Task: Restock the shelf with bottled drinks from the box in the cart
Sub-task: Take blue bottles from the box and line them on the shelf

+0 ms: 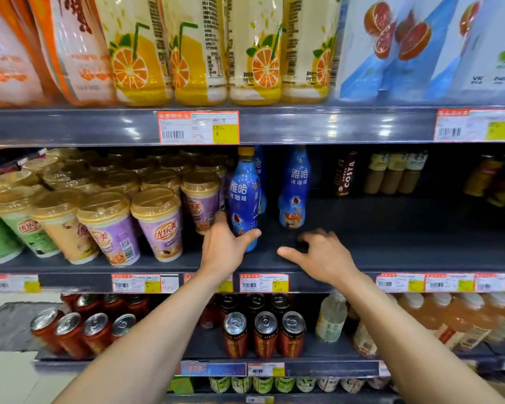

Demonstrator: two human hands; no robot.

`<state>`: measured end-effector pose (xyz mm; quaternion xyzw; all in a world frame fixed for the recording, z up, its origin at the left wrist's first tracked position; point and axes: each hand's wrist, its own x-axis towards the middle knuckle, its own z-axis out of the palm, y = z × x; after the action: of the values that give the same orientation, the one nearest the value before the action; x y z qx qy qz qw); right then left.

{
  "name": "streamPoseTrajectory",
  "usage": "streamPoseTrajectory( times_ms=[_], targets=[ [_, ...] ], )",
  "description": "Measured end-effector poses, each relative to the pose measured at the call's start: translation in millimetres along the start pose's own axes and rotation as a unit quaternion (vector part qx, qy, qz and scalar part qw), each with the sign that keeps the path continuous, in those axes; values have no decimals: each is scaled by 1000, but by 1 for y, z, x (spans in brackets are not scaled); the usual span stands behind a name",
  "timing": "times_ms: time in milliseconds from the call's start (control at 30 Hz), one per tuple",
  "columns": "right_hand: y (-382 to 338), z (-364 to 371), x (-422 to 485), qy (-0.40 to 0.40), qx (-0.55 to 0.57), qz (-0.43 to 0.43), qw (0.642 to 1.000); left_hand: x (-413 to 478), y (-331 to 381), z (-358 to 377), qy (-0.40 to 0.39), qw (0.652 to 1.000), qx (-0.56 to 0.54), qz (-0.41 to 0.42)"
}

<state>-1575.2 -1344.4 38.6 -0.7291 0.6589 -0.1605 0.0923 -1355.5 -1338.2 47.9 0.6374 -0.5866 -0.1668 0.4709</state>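
Shelving (70,126) fills your view in three tiers. Its middle deck (391,234) lies bare and dark from the blue bottles rightward, out to the front lip. Milk tea cups (158,223) crowd the deck's left half up to the edge, the nearest one just beside your bottle. Your left hand (225,246) grips the blue iced coffee bottle (243,193) low down, thumb across its base and fingers wrapped behind. It stands upright near the lip. A second blue bottle (294,185) stands further back to its right, with a gap between them. Your right hand (322,253) hangs over the bare deck before that one, fingers loosely curled, thumb out, holding nothing. A Costa bottle (344,174) stands at the back.
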Motion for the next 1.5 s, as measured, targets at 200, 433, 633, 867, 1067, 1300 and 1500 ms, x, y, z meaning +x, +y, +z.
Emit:
streamPoseTrajectory(
  times_ms=[200,433,633,867,1067,1300,1500],
  targets=[
    [4,-4,-10,-40,-63,-70,995,21,7,20,-20,1000,9,-17],
    [6,3,-11,-42,-120,-99,987,33,-2,33,-74,995,59,-34],
    [5,2,-10,-43,-120,-101,987,55,6,47,-56,994,78,-50],
    [6,3,-9,-43,-114,-104,987,58,3,56,-41,996,74,-36],
    [3,1,-9,-48,-117,-102,987,58,4,55,-49,996,74,-34],
    [3,1,-10,-51,-117,-97,987,52,5,50,-61,994,67,-64],
    [3,2,-13,-53,-115,-85,988,25,6,24,-140,978,157,-20]
  ],
)
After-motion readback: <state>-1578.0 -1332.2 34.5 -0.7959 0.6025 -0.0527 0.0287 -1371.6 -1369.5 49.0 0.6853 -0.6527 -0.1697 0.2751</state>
